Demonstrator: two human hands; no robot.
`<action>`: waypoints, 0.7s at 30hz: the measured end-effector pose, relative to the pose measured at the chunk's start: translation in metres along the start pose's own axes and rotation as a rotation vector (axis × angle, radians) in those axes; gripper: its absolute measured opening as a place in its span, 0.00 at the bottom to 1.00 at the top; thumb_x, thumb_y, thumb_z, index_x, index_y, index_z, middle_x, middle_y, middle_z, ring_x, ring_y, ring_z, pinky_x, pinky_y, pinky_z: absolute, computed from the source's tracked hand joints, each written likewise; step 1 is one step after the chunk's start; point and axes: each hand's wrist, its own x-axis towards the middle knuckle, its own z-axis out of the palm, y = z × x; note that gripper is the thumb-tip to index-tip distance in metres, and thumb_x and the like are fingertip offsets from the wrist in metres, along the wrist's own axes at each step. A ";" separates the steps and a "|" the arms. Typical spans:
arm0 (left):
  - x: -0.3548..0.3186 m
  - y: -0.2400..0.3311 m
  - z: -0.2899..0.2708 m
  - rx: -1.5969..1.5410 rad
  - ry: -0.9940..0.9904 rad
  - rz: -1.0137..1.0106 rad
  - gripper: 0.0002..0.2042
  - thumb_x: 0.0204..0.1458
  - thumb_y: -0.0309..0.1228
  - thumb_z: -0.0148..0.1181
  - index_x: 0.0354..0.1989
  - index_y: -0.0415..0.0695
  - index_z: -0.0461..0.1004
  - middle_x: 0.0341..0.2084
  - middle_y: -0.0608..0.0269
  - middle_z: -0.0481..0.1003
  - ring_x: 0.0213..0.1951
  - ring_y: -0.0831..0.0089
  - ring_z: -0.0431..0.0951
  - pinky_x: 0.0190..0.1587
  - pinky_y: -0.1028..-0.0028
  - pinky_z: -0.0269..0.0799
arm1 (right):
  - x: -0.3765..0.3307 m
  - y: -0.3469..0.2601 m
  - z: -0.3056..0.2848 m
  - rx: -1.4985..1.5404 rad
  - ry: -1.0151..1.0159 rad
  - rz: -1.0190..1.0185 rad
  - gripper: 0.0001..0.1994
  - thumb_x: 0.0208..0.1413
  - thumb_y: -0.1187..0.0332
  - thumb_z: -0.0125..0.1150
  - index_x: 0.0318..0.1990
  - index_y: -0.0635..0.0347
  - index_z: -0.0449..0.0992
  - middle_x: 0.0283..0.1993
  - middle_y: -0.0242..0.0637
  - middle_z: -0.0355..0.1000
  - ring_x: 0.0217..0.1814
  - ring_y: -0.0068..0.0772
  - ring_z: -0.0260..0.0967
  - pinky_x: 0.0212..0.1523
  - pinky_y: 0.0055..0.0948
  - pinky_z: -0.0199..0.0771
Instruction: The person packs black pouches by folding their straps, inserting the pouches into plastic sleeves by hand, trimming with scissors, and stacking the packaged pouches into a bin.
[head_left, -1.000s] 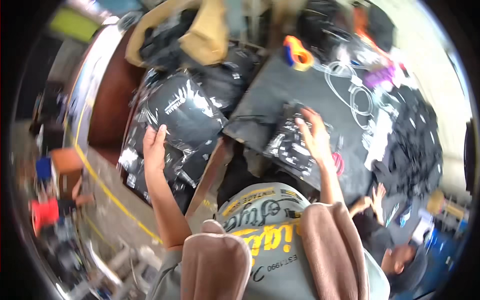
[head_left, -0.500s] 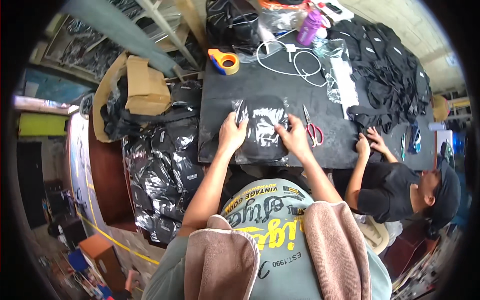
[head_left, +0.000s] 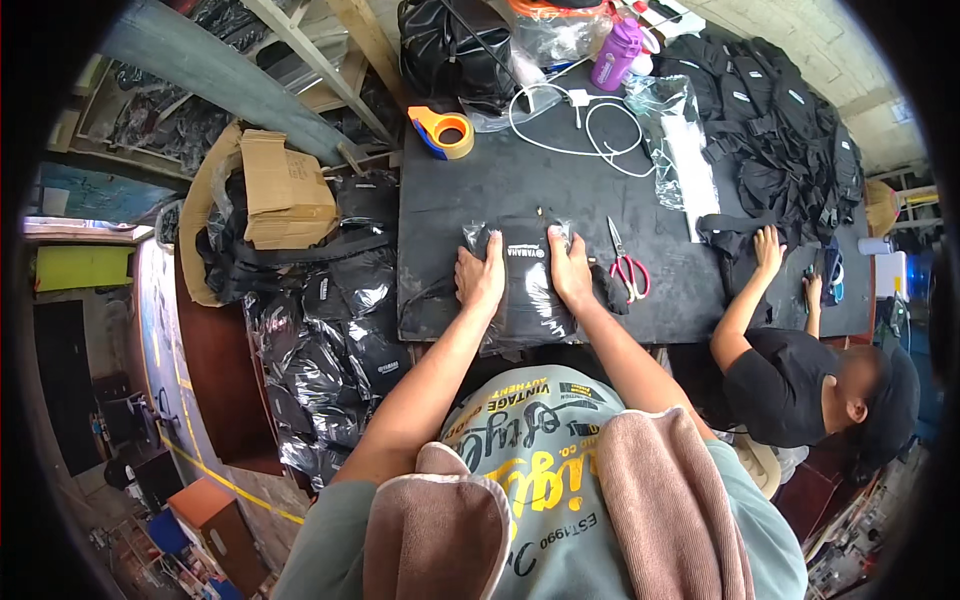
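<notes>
A black fabric bag in clear plastic wrap (head_left: 526, 283) lies flat near the front edge of the black table, with small white print on its upper part. My left hand (head_left: 481, 273) clasps its left side, thumb on top and fingers down along the edge. On the opposite side my right hand (head_left: 571, 271) grips it the same way. Loose plastic sticks up at both far corners. A small black piece (head_left: 609, 290) lies just right of my right hand, beside red-handled scissors (head_left: 628, 270).
An orange-and-blue tape dispenser (head_left: 444, 134), a white cable (head_left: 606, 150) and a purple bottle (head_left: 616, 55) sit farther back. Black bags (head_left: 790, 150) pile at the right, where a co-worker (head_left: 790, 385) works. Wrapped bags (head_left: 325, 340) and a cardboard box (head_left: 287, 190) stand left.
The wrapped bag has shifted toward me and its print now shows. My hands have moved onto its two sides. The co-worker's hands have moved apart, one going right.
</notes>
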 end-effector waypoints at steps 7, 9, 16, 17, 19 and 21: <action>0.006 -0.006 0.014 0.044 0.071 0.131 0.44 0.61 0.69 0.50 0.69 0.38 0.66 0.63 0.37 0.69 0.66 0.40 0.68 0.67 0.46 0.65 | 0.009 0.009 0.015 -0.141 0.106 -0.056 0.47 0.65 0.29 0.48 0.74 0.63 0.63 0.73 0.56 0.66 0.78 0.56 0.59 0.76 0.53 0.52; 0.010 -0.010 0.020 0.073 0.107 0.166 0.43 0.62 0.68 0.50 0.67 0.38 0.67 0.58 0.39 0.71 0.64 0.42 0.70 0.65 0.46 0.66 | 0.012 0.013 0.017 -0.091 0.104 -0.070 0.45 0.65 0.30 0.50 0.72 0.63 0.64 0.71 0.55 0.67 0.76 0.56 0.60 0.75 0.54 0.52; 0.026 -0.025 0.037 0.077 0.212 0.269 0.38 0.61 0.65 0.54 0.59 0.37 0.66 0.54 0.40 0.70 0.60 0.41 0.70 0.60 0.44 0.65 | 0.024 0.027 0.029 -0.062 0.150 -0.118 0.38 0.66 0.37 0.56 0.66 0.64 0.67 0.67 0.55 0.69 0.72 0.56 0.64 0.71 0.53 0.58; 0.028 -0.028 0.039 0.081 0.206 0.262 0.38 0.61 0.65 0.54 0.59 0.37 0.66 0.54 0.40 0.70 0.60 0.41 0.70 0.60 0.44 0.65 | 0.026 0.030 0.030 -0.053 0.159 -0.142 0.37 0.66 0.38 0.57 0.66 0.64 0.67 0.66 0.55 0.69 0.71 0.57 0.64 0.70 0.52 0.59; 0.030 -0.033 0.043 0.048 0.239 0.300 0.37 0.61 0.64 0.55 0.58 0.37 0.66 0.54 0.41 0.70 0.59 0.41 0.70 0.59 0.44 0.65 | 0.027 0.035 0.031 -0.052 0.163 -0.140 0.36 0.66 0.39 0.58 0.65 0.64 0.67 0.65 0.55 0.69 0.70 0.58 0.65 0.69 0.52 0.60; 0.032 -0.039 0.046 0.046 0.228 0.300 0.37 0.61 0.63 0.56 0.58 0.37 0.67 0.53 0.42 0.71 0.59 0.40 0.70 0.59 0.45 0.64 | 0.028 0.038 0.031 -0.037 0.180 -0.208 0.34 0.66 0.41 0.58 0.64 0.64 0.67 0.63 0.55 0.70 0.68 0.58 0.65 0.68 0.52 0.60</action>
